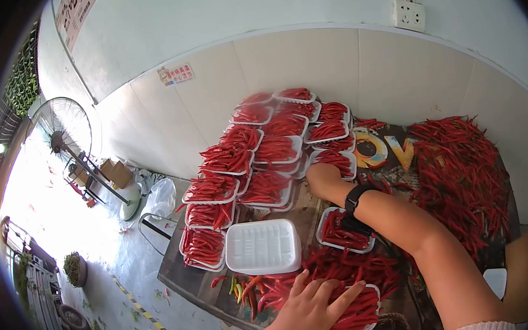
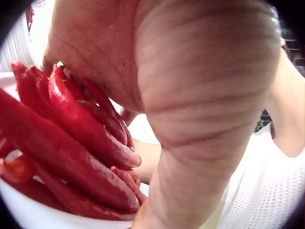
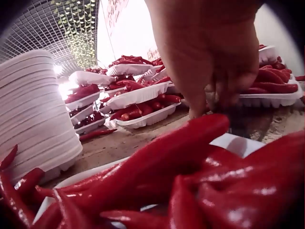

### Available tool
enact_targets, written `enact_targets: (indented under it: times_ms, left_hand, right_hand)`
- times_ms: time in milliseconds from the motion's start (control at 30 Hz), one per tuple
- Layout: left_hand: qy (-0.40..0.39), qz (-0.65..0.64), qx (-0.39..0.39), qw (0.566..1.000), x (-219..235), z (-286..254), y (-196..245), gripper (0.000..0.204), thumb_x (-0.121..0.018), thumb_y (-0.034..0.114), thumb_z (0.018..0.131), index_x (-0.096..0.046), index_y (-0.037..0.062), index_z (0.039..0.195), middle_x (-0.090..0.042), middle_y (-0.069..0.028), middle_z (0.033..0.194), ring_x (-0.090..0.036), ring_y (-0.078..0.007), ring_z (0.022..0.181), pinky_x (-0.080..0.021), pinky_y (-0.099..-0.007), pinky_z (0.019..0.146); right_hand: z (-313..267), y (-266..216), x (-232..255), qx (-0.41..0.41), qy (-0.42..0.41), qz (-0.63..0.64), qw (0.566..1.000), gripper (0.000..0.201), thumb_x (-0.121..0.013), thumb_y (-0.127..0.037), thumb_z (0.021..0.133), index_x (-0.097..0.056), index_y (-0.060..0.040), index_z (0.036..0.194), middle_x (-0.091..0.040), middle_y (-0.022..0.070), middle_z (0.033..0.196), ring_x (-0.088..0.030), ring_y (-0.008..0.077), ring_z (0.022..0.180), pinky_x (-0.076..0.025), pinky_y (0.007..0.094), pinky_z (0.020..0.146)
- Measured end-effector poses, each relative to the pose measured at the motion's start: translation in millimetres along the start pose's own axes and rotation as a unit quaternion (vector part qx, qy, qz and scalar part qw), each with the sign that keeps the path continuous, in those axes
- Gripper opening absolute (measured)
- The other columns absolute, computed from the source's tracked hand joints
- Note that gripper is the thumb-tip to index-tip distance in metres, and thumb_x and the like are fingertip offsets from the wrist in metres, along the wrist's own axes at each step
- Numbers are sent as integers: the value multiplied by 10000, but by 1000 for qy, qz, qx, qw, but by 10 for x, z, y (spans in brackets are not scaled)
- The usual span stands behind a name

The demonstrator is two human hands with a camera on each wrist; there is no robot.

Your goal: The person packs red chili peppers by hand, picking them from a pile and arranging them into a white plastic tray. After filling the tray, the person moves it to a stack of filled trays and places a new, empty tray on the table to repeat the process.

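Observation:
My left hand (image 1: 308, 310) rests spread over red chili peppers at the table's front, beside a white tray (image 1: 376, 327) filled with them. In the left wrist view, that hand's palm and wrist loom over long red chilies (image 2: 71, 114) within a white rim. My right hand (image 1: 326, 182) reaches to the near-left corner of a filled tray (image 1: 349, 172) at the back. Its fingers point down close to the wooden table in the right wrist view, overlapping the tray's end (image 3: 274, 98); I cannot tell what they hold. Another filled tray (image 1: 369, 245) lies beneath my right forearm.
A stack of bare white trays (image 1: 263, 247) stands left of centre. Stacked trays of chilies (image 1: 267, 186) cover the table's back left. A large heap of loose chilies (image 1: 463, 180) spreads at the right. A standing fan (image 1: 59, 141) is on the floor beyond the table.

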State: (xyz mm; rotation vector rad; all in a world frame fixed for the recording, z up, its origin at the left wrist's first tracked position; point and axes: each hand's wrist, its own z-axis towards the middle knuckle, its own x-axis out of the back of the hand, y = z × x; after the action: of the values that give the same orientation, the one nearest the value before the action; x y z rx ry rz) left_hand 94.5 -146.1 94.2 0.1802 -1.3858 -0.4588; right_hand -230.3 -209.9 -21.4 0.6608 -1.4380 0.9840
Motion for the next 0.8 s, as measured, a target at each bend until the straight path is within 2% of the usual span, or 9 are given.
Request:
enact_targets:
  times_ms: [100, 233, 300, 367, 400, 467, 600, 667, 800]
  left_hand:
    - [5, 4, 6, 1000, 11, -7, 0, 1088, -907, 319, 561, -434, 159, 1527, -566, -155, 1187, -551, -357, 1111, -349, -555, 1099]
    - [-8, -6, 26, 1000, 46, -44, 39, 1060, -901, 314, 568, -445, 159, 1513, -569, -153, 1185, -552, -356, 1103, -360, -545, 1069]
    - [13, -10, 16, 1000, 56, -63, 43, 1056, -900, 308, 568, -448, 160, 1510, -571, -152, 1179, -553, -357, 1100, -362, -542, 1066]
    - [33, -17, 7, 999, 42, -88, 50, 1051, -899, 301, 567, -452, 160, 1507, -572, -150, 1174, -554, -358, 1097, -365, -540, 1062]
    - [31, -15, 15, 999, 25, -100, 46, 1044, -896, 294, 567, -456, 160, 1504, -574, -148, 1169, -555, -357, 1095, -368, -537, 1062]
    - [29, -13, 21, 999, -7, -107, 50, 1037, -893, 286, 568, -460, 160, 1501, -576, -146, 1164, -557, -357, 1094, -370, -535, 1062]
    - [31, 2, 5, 1000, -18, -87, 69, 1030, -886, 285, 571, -462, 150, 1500, -570, -142, 1146, -560, -352, 1092, -373, -533, 1055]
    - [25, -1, 4, 1000, 3, -87, 63, 1033, -885, 285, 570, -458, 147, 1502, -569, -143, 1143, -560, -351, 1092, -372, -534, 1053]
    - [22, -12, 16, 1000, 48, -82, 57, 1039, -886, 285, 565, -457, 140, 1500, -567, -143, 1141, -561, -353, 1089, -375, -529, 1049]
  right_hand:
    - [-5, -54, 13, -21, 7, -28, 999, 199, -758, -145, 780, -778, -24, 937, -742, 206, 1001, -728, 383, 955, -584, 478, 776]
    - [-48, 22, 55, 8, -11, -16, 1000, 170, -723, -112, 793, -776, -32, 933, -738, 202, 997, -722, 389, 950, -582, 470, 785]
    - [-61, 118, 31, 19, -17, -7, 1000, 152, -714, -106, 795, -772, -42, 919, -738, 195, 986, -718, 390, 949, -577, 473, 786]
    - [-116, 208, 10, 106, 95, 37, 989, 112, -704, -90, 784, -759, -65, 878, -722, 171, 943, -701, 393, 939, -566, 479, 782]
    - [-111, 242, -2, 106, 95, 36, 989, 112, -704, -90, 784, -759, -65, 878, -722, 171, 943, -701, 393, 939, -566, 479, 782]
    - [-91, 284, 23, 179, 135, -22, 974, 102, -678, -70, 777, -748, -80, 851, -698, 150, 913, -685, 393, 926, -563, 478, 775]
    - [-2, 211, 106, 243, 127, -97, 957, 159, -655, -96, 795, -751, -107, 922, -687, 118, 896, -679, 346, 896, -569, 442, 778]
    - [62, 161, 104, 313, 109, -169, 928, 106, -663, -117, 790, -750, -90, 845, -695, 103, 881, -691, 313, 879, -576, 432, 758]
    - [107, 99, 107, 308, 83, -214, 923, 114, -663, -149, 808, -765, -97, 802, -707, 85, 901, -711, 296, 922, -592, 437, 728]
